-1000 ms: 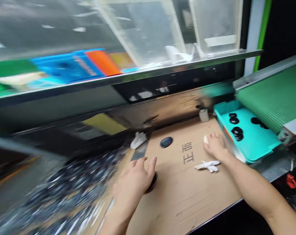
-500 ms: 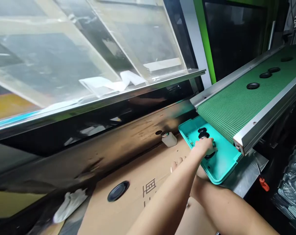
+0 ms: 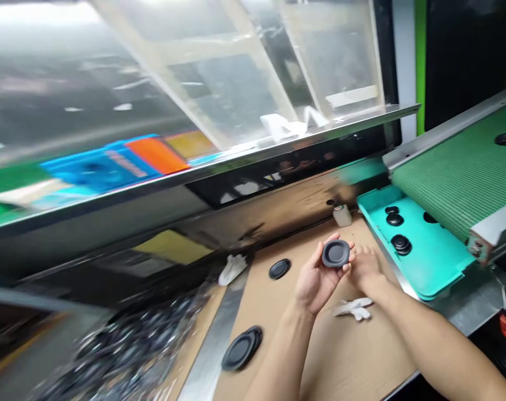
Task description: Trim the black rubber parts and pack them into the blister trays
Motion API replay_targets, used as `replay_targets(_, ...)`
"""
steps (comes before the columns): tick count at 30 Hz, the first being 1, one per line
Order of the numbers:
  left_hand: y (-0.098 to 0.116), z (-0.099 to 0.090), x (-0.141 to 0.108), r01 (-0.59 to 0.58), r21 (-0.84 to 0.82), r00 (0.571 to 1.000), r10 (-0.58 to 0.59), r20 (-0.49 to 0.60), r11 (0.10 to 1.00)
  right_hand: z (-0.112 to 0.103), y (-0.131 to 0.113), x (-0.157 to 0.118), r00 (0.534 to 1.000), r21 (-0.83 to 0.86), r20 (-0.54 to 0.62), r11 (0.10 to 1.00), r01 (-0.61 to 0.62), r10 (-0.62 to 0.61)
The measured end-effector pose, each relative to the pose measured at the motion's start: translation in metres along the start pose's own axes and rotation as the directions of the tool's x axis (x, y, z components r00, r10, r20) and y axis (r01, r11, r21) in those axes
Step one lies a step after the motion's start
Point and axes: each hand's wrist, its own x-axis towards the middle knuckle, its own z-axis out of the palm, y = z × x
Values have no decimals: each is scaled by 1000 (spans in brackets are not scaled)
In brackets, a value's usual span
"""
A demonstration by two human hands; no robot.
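A black round dish-shaped part [image 3: 336, 253] with a raised rim is in my left hand [image 3: 320, 281], its hollow face turned up toward me. The fingers hold it by the edge, above the cardboard. Just to the right, my right hand [image 3: 365, 266] is low over the cardboard, fingers stretched out and slightly blurred, with nothing visible in them. One similar black part [image 3: 280, 269] lies on the cardboard to the left, and a small stack of black parts [image 3: 242, 348] sits nearer to me.
A teal tray [image 3: 434, 267] with several black parts is at the right, under the end of a green conveyor belt [image 3: 449, 172]. White gloves [image 3: 355, 308] and a small bottle [image 3: 342, 215] rest on the cardboard [image 3: 361, 362]. A bag of black parts [image 3: 131, 351] is at lower left.
My left hand has come back left from the teal tray and now holds a black round part. My right hand shows uncovered beside it. The view has swung left.
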Motion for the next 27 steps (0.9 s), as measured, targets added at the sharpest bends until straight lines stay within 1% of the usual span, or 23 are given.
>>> replay_targets(2, -5, -40, -15, 33, -167, 996, -46, -75, 985, 4, 1, -1, 999, -53, -27, 998, 20, -21)
replay_targets(4, -13, -72, -22, 37, -314, 992, -73, -103, 949, 6, 2, -1, 998, -128, -54, 991, 34, -41)
replay_targets(5, -16, -83, -22, 36, -375, 991, -81, -104, 926, 7, 3, 0, 997, -163, -63, 986, 36, -46)
replay_targets(7, -20, -97, -21, 36, -454, 993, -84, -85, 890, 6, 3, 0, 997, -207, -65, 978, 37, -51)
replay_targets(10, -19, -105, -17, 45, -457, 996, -78, -53, 888, 5, 2, 1, 995, -219, -75, 975, 44, -61)
replay_targets(14, -14, -110, -14, 28, -420, 997, -57, -58, 907, 2, 1, 1, 994, -208, -80, 977, 51, -69)
replay_targets(18, -11, -114, -16, 70, -467, 998, -62, 31, 882, -6, -2, 0, 994, -203, -87, 978, 51, -70)
replay_targets(20, -8, -116, -18, 84, -495, 995, -48, 84, 865, -14, -5, -2, 988, -170, -105, 981, 98, -117)
replay_targets(21, -6, -116, -20, 87, -510, 993, -35, 110, 856, -18, -7, -5, 983, -125, -85, 981, 152, -163)
replay_targets(22, -4, -117, -22, 90, -525, 990, -20, 137, 846, -22, -10, -8, 974, -58, -29, 973, 224, -226)
replay_targets(23, -1, -117, -24, 91, -536, 987, -4, 161, 839, -25, -13, -12, 952, 25, 62, 954, 300, -301)
replay_targets(24, 1, -118, -26, 88, -543, 984, 12, 177, 835, -26, -15, -15, 911, 113, 169, 925, 361, -376)
replay_targets(25, 3, -118, -28, 79, -545, 982, 28, 184, 835, -27, -18, -19, 859, 191, 261, 896, 401, -440)
replay_targets(26, 5, -119, -30, 63, -544, 982, 45, 184, 837, -26, -20, -22, 813, 247, 321, 872, 423, -486)
replay_targets(27, 6, -119, -31, 43, -540, 982, 64, 178, 840, -24, -23, -25, 786, 281, 340, 854, 438, -516)
